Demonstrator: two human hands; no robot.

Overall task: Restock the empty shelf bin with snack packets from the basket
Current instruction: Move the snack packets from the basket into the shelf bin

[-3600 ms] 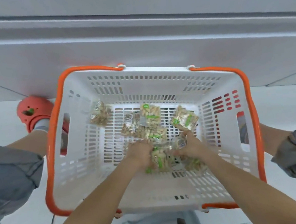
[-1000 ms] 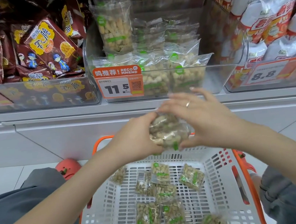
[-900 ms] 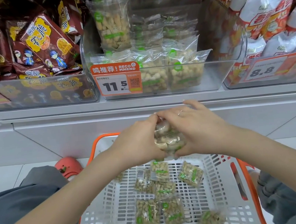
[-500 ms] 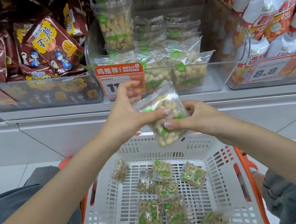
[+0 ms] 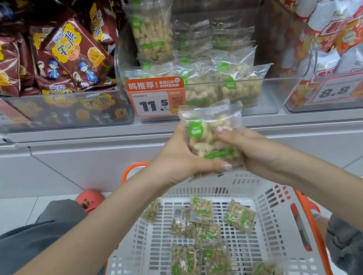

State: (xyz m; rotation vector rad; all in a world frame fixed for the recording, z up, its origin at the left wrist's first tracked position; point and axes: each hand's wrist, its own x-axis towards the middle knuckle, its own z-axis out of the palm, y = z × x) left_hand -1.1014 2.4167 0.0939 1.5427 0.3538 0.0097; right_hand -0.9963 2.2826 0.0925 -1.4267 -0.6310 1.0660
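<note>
Clear plastic bin (image 5: pixel 282 92) sits on the shelf, partly filled with packets at its left. White basket (image 5: pixel 268 197) below holds more packets (image 5: pixel 202 210). Left hand (image 5: pixel 178 159) and right hand (image 5: pixel 253 152) both curl their fingers around one upright packet (image 5: pixel 209 134), held between basket and bin.
</note>
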